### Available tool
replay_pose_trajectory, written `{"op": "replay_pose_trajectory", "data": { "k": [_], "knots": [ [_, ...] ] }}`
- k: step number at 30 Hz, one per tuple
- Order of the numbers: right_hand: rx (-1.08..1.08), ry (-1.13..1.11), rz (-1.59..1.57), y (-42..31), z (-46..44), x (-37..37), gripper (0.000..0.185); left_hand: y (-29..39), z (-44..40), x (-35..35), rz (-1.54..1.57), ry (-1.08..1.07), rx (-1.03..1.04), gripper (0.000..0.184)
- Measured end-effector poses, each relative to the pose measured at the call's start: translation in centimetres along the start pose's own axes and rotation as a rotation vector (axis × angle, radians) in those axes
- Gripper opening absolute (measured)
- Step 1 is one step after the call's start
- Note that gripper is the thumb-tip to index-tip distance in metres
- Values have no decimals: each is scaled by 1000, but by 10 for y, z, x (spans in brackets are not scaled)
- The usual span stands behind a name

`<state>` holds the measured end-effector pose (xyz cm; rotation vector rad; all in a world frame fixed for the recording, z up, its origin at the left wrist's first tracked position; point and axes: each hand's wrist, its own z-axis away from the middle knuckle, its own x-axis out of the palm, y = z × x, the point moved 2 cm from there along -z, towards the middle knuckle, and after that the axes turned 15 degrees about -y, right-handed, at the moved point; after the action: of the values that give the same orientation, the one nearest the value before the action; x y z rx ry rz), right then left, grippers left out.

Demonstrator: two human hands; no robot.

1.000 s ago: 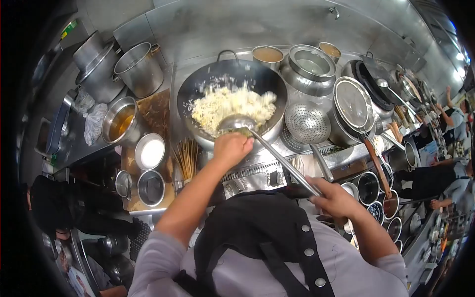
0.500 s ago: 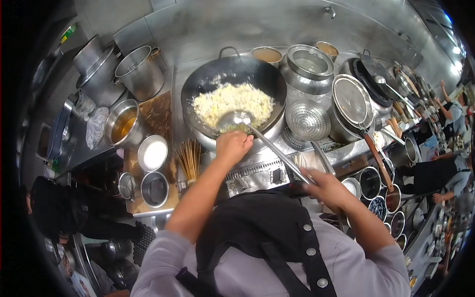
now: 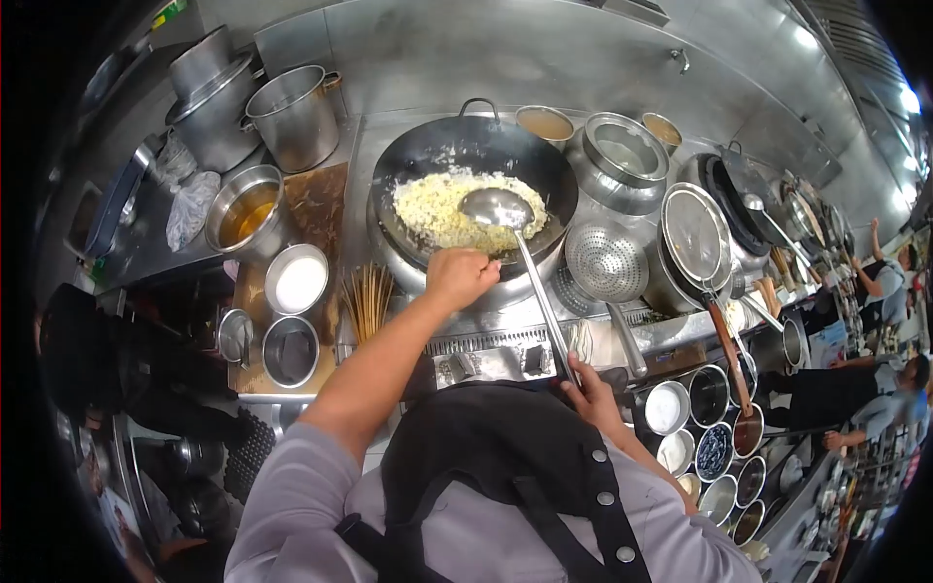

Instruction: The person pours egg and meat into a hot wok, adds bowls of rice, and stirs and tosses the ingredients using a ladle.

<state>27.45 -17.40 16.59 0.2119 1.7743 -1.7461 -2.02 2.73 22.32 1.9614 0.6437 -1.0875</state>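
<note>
A black wok [image 3: 525,151] sits on the stove with pale yellow and white chopped food [image 3: 428,207] spread over its bottom. My left hand [image 3: 463,279] is closed at the wok's near rim, and its fingers hide the part of the rim they grip. The long handle of a steel ladle [image 3: 498,207] runs down toward my body, its end in my right hand [image 3: 588,394]. The ladle's bowl rests on or just over the food, right of the middle.
A perforated strainer [image 3: 606,262] lies right of the wok. Left are a pot of amber liquid [image 3: 245,216], a bowl of white contents [image 3: 297,280] and bamboo sticks [image 3: 367,303]. Seasoning containers [image 3: 714,452] stand at lower right. Other people [image 3: 816,396] stand at both sides.
The ladle's bowl has moved from the near side of the food to farther up and right. My right hand has dropped closer to my body. The food, earlier tossed up, now lies settled.
</note>
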Motion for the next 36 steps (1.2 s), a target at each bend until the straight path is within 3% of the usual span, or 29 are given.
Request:
{"op": "replay_pose_trajectory", "data": {
  "k": [2, 4, 6, 7, 10, 13, 15, 18, 23, 26, 29, 33, 36],
  "knots": [
    [-10, -30, -10, -15, -14, -9, 55, -12, -7, 5, -6, 22, -51, 43],
    [226, -8, -299, -48, -22, -28, 59, -17, -9, 8, 0, 46, -37, 42],
    [222, 62, -313, -61, -49, -50, 61, -16, -7, 7, -2, 82, 10, 41],
    [195, 82, -501, -54, -68, -58, 59, -17, -6, 8, -1, 79, 4, 41],
    [201, 88, -389, -73, -129, -62, 59, -16, -6, 10, -6, 120, 15, 40],
    [193, 34, -493, -67, -168, -39, 61, -15, -7, 7, -19, 140, 15, 40],
    [184, -282, -652, -91, -166, -37, 61, -16, -7, 7, -12, 137, 17, 40],
    [157, -248, -770, -100, -162, -58, 59, -15, -6, 3, 8, 68, -9, 40],
    [206, -32, -458, -85, -227, -41, 54, -13, -7, 2, 2, 77, -18, 39],
    [207, -325, -791, -100, -215, -26, 46, -15, -8, 4, 4, 89, -19, 38],
    [211, -390, -810, -100, -205, -53, 44, -17, -10, 4, -20, 31, -51, 37],
    [130, -172, -617, -90, -238, -50, 44, -17, -9, 5, 3, 21, -57, 36],
    [180, -254, -663, -88, -251, -35, 45, -19, -9, 4, -8, 44, -45, 37]
  ]
}}
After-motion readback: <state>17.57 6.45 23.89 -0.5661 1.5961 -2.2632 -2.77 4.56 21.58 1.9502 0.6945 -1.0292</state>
